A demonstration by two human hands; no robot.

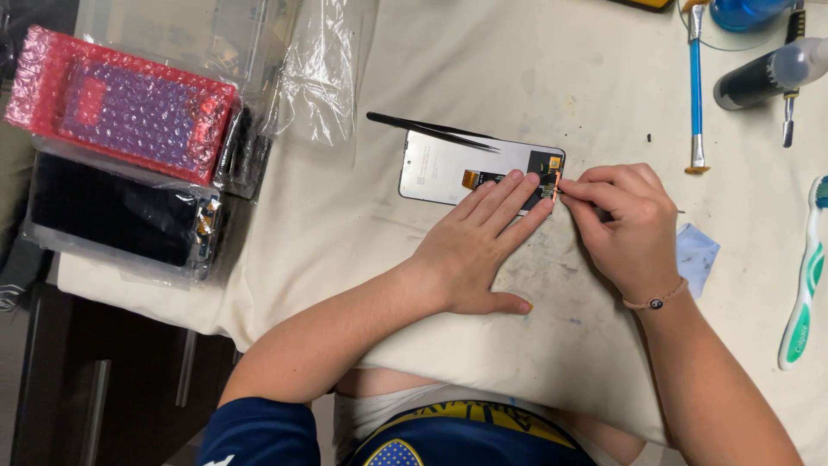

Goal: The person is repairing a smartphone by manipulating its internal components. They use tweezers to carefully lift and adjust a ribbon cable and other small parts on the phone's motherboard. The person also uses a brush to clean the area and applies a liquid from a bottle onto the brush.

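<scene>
Your left hand (470, 250) flat, fingers spread on glossy rectangular phone panel (448, 166), right hand (625, 224) grip pinched on thin orange strip (558, 182), slim black tweezers (431, 131) lying across its far edge.

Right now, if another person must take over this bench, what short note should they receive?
Left hand: flat, fingers pressing the phone screen panel to the cloth-covered table.
Right hand: fingertips pinch a small orange part at the panel's right end.
Black tweezers lie across the panel's top edge, untouched.
Blue-handled tool and toothbrush lie to the right; wrapped panels sit far left.
Done: panel lies back side up, board end exposed.
Left: the orange part is not yet off the panel.
</scene>
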